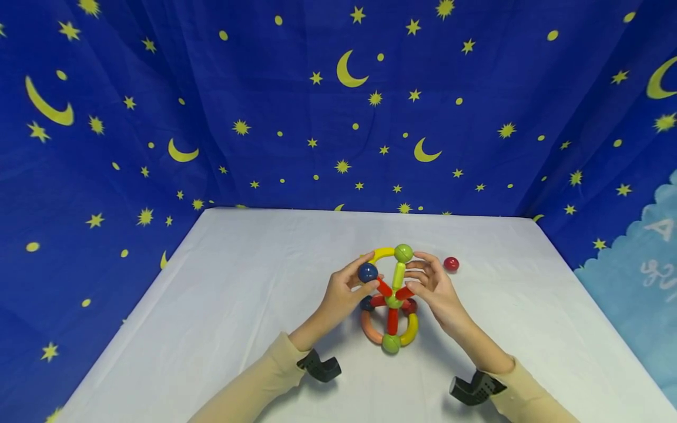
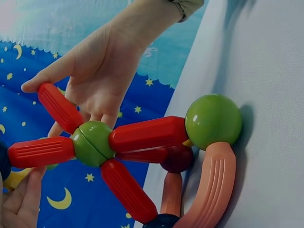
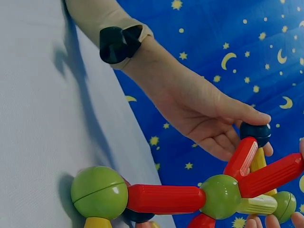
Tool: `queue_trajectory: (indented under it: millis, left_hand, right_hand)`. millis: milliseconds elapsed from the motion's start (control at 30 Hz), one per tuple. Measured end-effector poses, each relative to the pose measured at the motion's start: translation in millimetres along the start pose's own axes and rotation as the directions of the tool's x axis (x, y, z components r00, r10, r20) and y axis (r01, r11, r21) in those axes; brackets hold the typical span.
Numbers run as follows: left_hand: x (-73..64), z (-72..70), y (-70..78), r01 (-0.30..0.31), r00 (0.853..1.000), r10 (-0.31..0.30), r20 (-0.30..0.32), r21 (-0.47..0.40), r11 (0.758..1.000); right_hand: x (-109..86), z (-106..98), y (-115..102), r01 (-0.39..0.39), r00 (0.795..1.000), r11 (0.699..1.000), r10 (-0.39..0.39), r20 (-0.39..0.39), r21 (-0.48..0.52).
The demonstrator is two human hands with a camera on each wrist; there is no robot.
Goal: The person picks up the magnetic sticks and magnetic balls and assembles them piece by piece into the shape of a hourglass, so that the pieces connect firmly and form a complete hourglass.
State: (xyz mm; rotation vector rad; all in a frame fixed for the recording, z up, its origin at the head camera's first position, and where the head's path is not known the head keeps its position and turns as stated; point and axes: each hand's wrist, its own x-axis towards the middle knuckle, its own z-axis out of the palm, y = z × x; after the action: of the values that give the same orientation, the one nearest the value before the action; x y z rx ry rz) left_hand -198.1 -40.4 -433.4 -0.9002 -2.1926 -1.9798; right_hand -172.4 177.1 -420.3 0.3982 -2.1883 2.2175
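Observation:
A magnetic ball-and-rod structure stands on the table, with a green ball (image 1: pixel 394 300) at its hub and red rods spreading from it. With thumb and fingers, my left hand (image 1: pixel 338 295) grips the upper blue ball (image 3: pixel 255 132) at the end of one red rod. My right hand (image 1: pixel 440 295) has its thumb at the free tip of another red rod (image 2: pixel 59 108), its curled fingers behind by the upper green ball (image 1: pixel 404 253). A yellow curved rod (image 1: pixel 382 254) arches between the two upper balls. Below, orange (image 2: pixel 221 175) and yellow curved rods (image 1: pixel 411 330) join balls into a ring.
A loose red ball (image 1: pixel 451 264) lies on the white tabletop (image 1: pixel 264 252) beyond my right hand. Blue cloth (image 1: pixel 296 106) with moons and stars hangs behind and beside the table. Each wrist carries a black camera mount (image 1: pixel 319 367).

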Motion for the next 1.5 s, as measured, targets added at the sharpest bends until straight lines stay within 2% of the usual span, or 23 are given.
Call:
queue_trajectory:
  millis: [233,533,667,800,900,1033,1133,1233,1367,1500]
  left_hand:
    - [0.4,-0.2,2.7,0.011,1.000,-0.010,-0.028,0.049,0.999]
    - [-0.4,0.5,6.5,-0.053,0.998,0.055,-0.032,0.064,0.997]
    - [-0.7,0.1,5.1,-0.049,0.998,0.051,-0.032,0.063,0.997]
    - [-0.5,-0.1,6.0,-0.075,0.996,0.077,-0.034,0.037,0.996]
    - [-0.8,-0.5,14.2,-0.109,0.993,0.109,-0.036,0.012,0.994]
    - [-1.7,-1.2,24.9,-0.113,0.993,0.113,-0.031,-0.008,0.994]
    - [-1.2,-1.3,18.3,-0.090,0.996,0.090,-0.028,-0.014,0.996]
    - [0.0,-1.5,7.3,-0.092,0.995,0.092,-0.029,-0.004,0.996]
    - [0.1,-2.7,2.3,-0.124,0.992,0.124,-0.024,0.002,0.992]
    - [-0.2,-3.3,0.5,-0.137,0.990,0.137,-0.018,-0.009,0.990]
  right_hand:
    - [-1.7,4.0,-2.1,-0.003,1.000,1.000,0.003,-0.015,-0.008]
    - [-0.5,6.1,-4.0,-0.011,1.000,0.999,0.010,-0.022,-0.051]
    - [4.2,-1.5,-2.5,-0.005,0.999,0.998,0.001,-0.051,-0.067]
    - [13.3,-20.6,0.8,0.064,0.990,0.992,-0.076,-0.115,-0.110]
    - [22.4,-41.6,6.7,0.100,0.972,0.972,-0.142,-0.190,-0.212]
    - [33.6,-71.3,21.1,0.056,0.949,0.914,-0.174,-0.263,-0.403]
    - [38.6,-89.3,33.8,0.002,0.947,0.853,-0.169,-0.273,-0.522]
    - [41.5,-101.9,45.4,-0.049,0.952,0.813,-0.137,-0.272,-0.580]
    - [43.2,-113.6,58.3,-0.087,0.964,0.830,-0.069,-0.256,-0.551]
    - [44.3,-119.1,68.4,-0.071,0.968,0.825,-0.078,-0.238,-0.560]
